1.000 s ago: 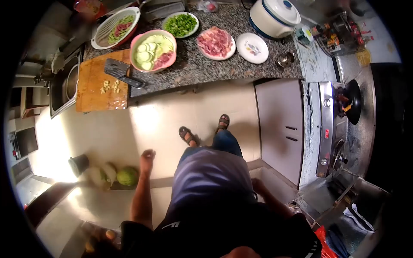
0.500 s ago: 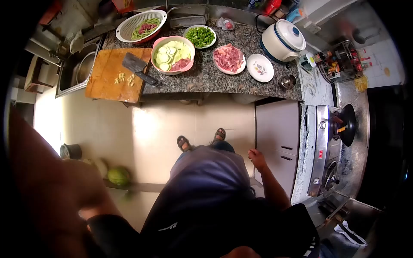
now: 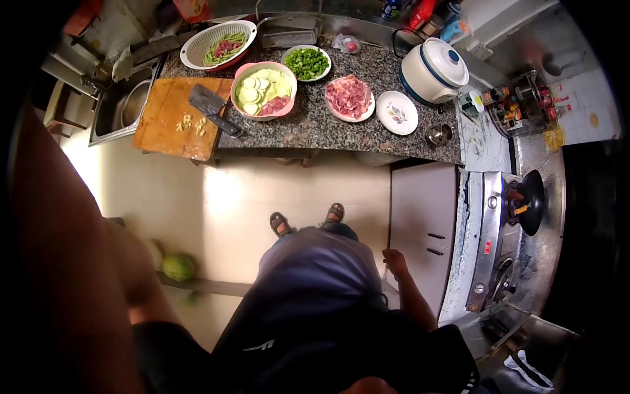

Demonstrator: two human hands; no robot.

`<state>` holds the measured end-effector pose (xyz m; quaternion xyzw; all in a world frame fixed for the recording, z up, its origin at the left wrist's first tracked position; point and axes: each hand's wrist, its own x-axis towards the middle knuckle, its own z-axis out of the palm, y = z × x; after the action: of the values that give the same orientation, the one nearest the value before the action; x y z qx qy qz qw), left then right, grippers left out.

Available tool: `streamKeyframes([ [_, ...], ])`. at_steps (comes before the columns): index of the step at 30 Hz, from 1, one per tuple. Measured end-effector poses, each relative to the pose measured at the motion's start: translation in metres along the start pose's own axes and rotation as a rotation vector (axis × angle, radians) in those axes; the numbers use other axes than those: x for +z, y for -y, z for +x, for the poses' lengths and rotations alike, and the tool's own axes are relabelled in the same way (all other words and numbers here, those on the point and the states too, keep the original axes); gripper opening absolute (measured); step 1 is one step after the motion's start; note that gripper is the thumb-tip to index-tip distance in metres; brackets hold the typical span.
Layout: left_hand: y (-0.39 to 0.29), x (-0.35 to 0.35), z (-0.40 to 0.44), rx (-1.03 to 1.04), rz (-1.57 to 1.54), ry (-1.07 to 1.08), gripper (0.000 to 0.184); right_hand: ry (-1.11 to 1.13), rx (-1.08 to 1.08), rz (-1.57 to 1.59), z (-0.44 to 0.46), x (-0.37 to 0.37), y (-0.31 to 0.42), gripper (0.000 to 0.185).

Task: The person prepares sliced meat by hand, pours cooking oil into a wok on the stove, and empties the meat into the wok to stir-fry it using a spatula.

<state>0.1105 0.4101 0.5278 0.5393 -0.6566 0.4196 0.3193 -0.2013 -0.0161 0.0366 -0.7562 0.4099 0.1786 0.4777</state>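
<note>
My right hand (image 3: pixel 395 261) hangs low beside my body, in front of the grey cabinet door (image 3: pixel 420 217). Its fingers are curled in and nothing shows in them. On the left, my raised left arm (image 3: pixel 72 262) fills the edge of the view, large and blurred; the hand itself is out of sight. Ahead on the granite counter, a cleaver (image 3: pixel 209 102) lies across the right edge of a wooden cutting board (image 3: pixel 157 108), near small pale chopped pieces (image 3: pixel 186 123). Beside it stands a pink bowl (image 3: pixel 293 93) with sliced squash and meat. Neither hand touches these.
A colander (image 3: pixel 191 54), a plate of chopped green peppers (image 3: pixel 307 64), a plate of raw meat (image 3: pixel 348 96), a white plate (image 3: pixel 397 113), a metal cup (image 3: pixel 440 134) and a white cooker (image 3: pixel 430 73) stand on the counter. The gas stove (image 3: pixel 489 230) is right; a watermelon (image 3: pixel 178 268) lies on the floor.
My right hand has dropped slightly lower and a little to the right. My raised left arm has shifted, covering more of the left side. The view has tilted slightly.
</note>
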Motion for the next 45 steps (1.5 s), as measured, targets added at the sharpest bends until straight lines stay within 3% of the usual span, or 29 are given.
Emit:
streamKeyframes([
  [8, 0.003, 0.002, 0.0, -0.005, 0.0, -0.005, 0.047, -0.014, 0.015, 0.06, 0.002, 0.004, 0.005, 0.034],
  [10, 0.005, 0.002, 0.0, -0.01, -0.004, -0.008, 0.048, 0.13, 0.084, -0.018, 0.007, 0.0, -0.001, 0.032],
  [22, 0.014, -0.001, -0.031, -0.114, 0.047, -0.076, 0.052, 0.091, 0.068, 0.023, -0.003, 0.003, 0.009, 0.029],
  [25, 0.011, 0.012, -0.076, -0.363, 0.092, -0.143, 0.053, 0.074, 0.091, 0.046, -0.006, 0.007, 0.008, 0.029],
  [28, -0.015, 0.042, -0.151, -0.827, 0.111, -0.136, 0.041, 0.07, 0.125, 0.07, -0.008, 0.015, -0.001, 0.029],
  [34, -0.097, 0.119, -0.298, -1.586, 0.132, 0.276, 0.032, 0.005, 0.017, -0.038, -0.005, 0.019, -0.026, 0.034],
  [36, -0.131, 0.136, -0.348, -1.561, 0.089, 0.445, 0.033, -0.008, 0.028, -0.107, -0.004, 0.019, -0.021, 0.036],
  [42, -0.223, 0.155, -0.441, -1.871, -0.063, 0.895, 0.038, -0.003, 0.015, -0.051, 0.001, 0.021, -0.024, 0.036],
  [45, -0.253, 0.156, -0.464, -2.001, -0.124, 0.891, 0.04, 0.011, 0.022, -0.041, 0.0, 0.02, -0.021, 0.035],
])
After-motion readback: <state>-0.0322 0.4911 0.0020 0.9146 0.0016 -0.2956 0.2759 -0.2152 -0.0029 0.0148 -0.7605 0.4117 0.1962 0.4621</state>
